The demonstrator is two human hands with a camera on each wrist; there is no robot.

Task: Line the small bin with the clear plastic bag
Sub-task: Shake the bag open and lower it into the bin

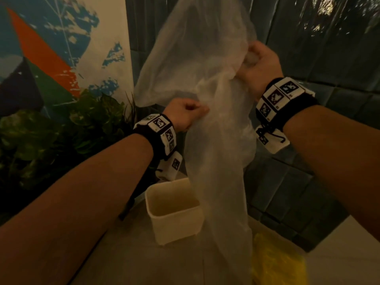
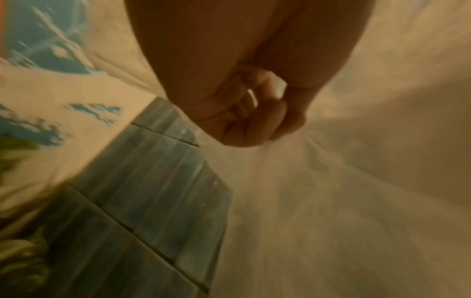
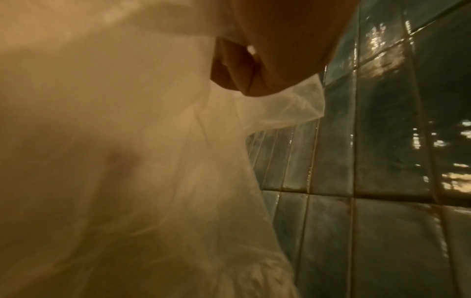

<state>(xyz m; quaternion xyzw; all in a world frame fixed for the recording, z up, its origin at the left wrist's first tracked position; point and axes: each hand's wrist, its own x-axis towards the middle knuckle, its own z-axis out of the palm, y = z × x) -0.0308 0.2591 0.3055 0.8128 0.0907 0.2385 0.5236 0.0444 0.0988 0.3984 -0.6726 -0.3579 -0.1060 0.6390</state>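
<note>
A large clear plastic bag [image 1: 197, 64] billows in the air in front of me, and a long fold of it hangs down past the bin. My left hand [image 1: 186, 113] grips the bag's edge in a fist at mid height. Higher and to the right, my right hand [image 1: 257, 64] clutches a bunched part of the film. The small cream square bin [image 1: 174, 214] stands open on the floor below the hands, with the hanging film brushing its right side. In the left wrist view the curled fingers [image 2: 254, 119] pinch the bag [image 2: 331, 191]. In the right wrist view the fist [image 3: 242, 66] holds the film [image 3: 127, 161].
A leafy green plant [image 1: 51, 136] stands at the left under a painted wall panel [image 1: 61, 38]. Dark green wall tiles [image 1: 329, 48] fill the back and right. A yellow crumpled bag [image 1: 277, 262] lies on the floor to the right of the bin.
</note>
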